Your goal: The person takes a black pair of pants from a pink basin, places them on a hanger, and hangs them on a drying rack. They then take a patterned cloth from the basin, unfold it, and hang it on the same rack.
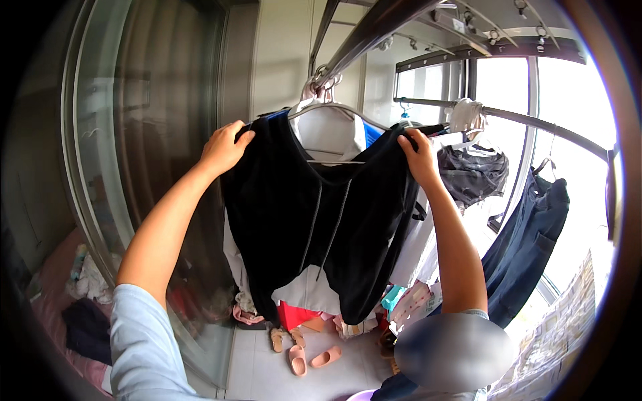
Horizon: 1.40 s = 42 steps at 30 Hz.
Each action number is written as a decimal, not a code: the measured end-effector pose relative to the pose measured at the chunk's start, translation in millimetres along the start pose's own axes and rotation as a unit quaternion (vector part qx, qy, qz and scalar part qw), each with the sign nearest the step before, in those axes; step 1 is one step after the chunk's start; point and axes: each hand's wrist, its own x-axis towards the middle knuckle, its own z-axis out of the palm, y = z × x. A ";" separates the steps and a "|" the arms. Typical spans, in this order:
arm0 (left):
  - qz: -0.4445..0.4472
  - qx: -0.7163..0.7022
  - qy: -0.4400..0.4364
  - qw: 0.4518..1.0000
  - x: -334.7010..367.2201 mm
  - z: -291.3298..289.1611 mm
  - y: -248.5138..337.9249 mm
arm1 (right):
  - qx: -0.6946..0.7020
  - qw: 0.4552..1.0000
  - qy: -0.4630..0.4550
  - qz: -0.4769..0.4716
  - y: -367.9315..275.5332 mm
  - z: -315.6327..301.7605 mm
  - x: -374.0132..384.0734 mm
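Note:
Black drawstring trousers (287, 220) hang spread out in front of me, with two thin grey cords down the middle and the legs below. My left hand (226, 148) is closed on the left end of their waistband, thumb on the near side. At the other end, my right hand (420, 157) grips the waistband too. A metal hanger (338, 105) rises above the dipping middle of the waistband. Whether the trousers are fixed to it, I cannot tell. Right behind hangs a white garment (328, 131), mostly covered by the black cloth.
A dark rail (374, 30) runs overhead. Navy trousers (528, 240) and a dark top (473, 172) hang at the right by the windows. A glass door (160, 134) borders the left. Pink slippers (298, 361) lie on the tiled floor. A blurred patch covers part of the lower right.

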 end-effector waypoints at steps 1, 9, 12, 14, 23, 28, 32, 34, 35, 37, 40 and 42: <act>0.012 -0.054 0.024 0.998 -1.5 3.6 0.1 | -0.005 1.000 0.018 -0.016 0.6 -3.6 -0.9; -0.206 -0.413 -0.048 0.886 -101.4 30.7 -53.2 | 0.247 0.957 0.081 0.126 -79.7 36.7 -156.1; -0.212 -0.418 -0.154 0.870 -181.5 67.3 -61.2 | 0.244 0.915 -0.271 0.175 -121.5 71.0 -283.6; -0.244 -0.424 -0.188 0.852 -223.4 85.4 -59.1 | 0.193 0.837 -0.396 0.325 -129.4 94.4 -351.2; -0.374 -0.346 -0.136 0.849 -337.6 104.7 -129.7 | 0.462 0.675 -0.201 0.539 -91.0 177.6 -401.6; -0.371 -0.383 -0.020 0.846 -339.7 99.9 -131.4 | 0.376 0.747 -0.009 0.548 -27.2 148.8 -429.9; -0.426 -0.434 -0.249 0.754 -355.3 105.5 -113.4 | 0.407 0.750 -0.241 0.463 -103.6 182.0 -476.5; -0.424 -0.423 -0.290 0.747 -369.5 104.3 -110.7 | 0.415 0.690 -0.302 0.510 -154.5 193.1 -465.8; -0.417 -0.419 -0.312 0.743 -372.8 104.4 -109.5 | 0.435 0.670 -0.268 0.538 -164.4 202.0 -463.1; -0.409 -0.425 -0.312 0.745 -389.1 111.4 -113.7 | 0.421 0.655 -0.266 0.569 -170.6 210.4 -462.7; -0.425 -0.408 -0.291 0.754 -399.0 114.0 -117.9 | 0.328 0.686 -0.306 0.573 -148.0 212.6 -478.0; -0.452 -0.417 -0.248 0.749 -407.5 112.1 -132.3 | 0.410 0.658 -0.225 0.591 -126.8 199.2 -478.5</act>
